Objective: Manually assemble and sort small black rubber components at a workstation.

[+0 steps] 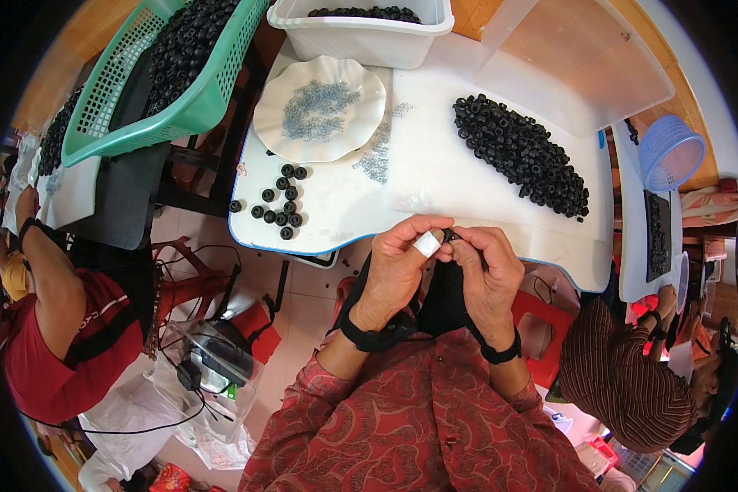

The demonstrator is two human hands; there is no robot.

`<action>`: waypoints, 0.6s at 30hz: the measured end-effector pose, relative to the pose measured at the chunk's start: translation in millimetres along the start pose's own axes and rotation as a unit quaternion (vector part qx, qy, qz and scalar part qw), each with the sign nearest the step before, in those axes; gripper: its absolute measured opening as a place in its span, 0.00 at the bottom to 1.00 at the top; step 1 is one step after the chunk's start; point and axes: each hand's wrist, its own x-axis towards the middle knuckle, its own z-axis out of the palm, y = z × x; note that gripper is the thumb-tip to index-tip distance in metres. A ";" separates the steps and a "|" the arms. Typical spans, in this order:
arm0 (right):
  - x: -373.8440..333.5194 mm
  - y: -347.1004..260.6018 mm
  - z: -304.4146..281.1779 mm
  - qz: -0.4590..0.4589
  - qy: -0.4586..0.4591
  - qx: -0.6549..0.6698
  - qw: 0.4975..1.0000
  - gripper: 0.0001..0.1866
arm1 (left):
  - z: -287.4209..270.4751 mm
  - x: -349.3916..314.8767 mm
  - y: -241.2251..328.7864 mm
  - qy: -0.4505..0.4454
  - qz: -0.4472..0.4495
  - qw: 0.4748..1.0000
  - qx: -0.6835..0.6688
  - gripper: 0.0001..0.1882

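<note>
Just above your lap at the table's near edge, your left hand (389, 275) and right hand (488, 283) meet, fingertips in a narrow pinch on a small black piece (448, 235) held between them; a white wrap (426, 243) covers part of a left-hand digit. Fine detail of the piece is hidden by your fingers.

Beyond, to your left, loose black rounded pieces (281, 219) sit near the edge of the white, blue-rimmed table (435, 139). Behind them, a scalloped white plate (269, 107) carries a spread of tiny clear rings (320, 111), with more scattered rings (375, 156) beside it on the tabletop. To your right lies a long heap of black pieces (521, 156). At the far side, a white tub (361, 43) holds more black pieces, and a translucent plastic bin or lid (582, 61) stands at the right.

Off the table's left side, a green perforated basket (197, 115) holds a pile of black pieces; far right, a blue basket (672, 152) leans tilted. Around you, a tiled floor (312, 287), a red stool (559, 316), a co-worker in red (78, 344) to the left and one in stripes (619, 377) to the right.
</note>
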 end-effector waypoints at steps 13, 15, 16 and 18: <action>-1.4 -5.5 -3.6 -0.028 -0.034 -0.014 0.999 0.09 | -7.9 -4.7 -4.3 0.027 0.043 0.996 0.077 0.08; -3.4 0.0 -2.4 0.015 -0.038 0.050 0.998 0.09 | -7.3 -5.7 -4.3 0.026 0.046 0.996 0.078 0.09; -4.2 0.1 -2.0 0.016 -0.039 0.050 0.998 0.09 | -6.8 -6.6 -4.4 0.026 0.045 0.996 0.078 0.09; -5.9 0.2 -1.1 0.067 -0.031 0.109 0.991 0.08 | -6.3 -8.1 -4.8 0.025 0.040 0.996 0.077 0.10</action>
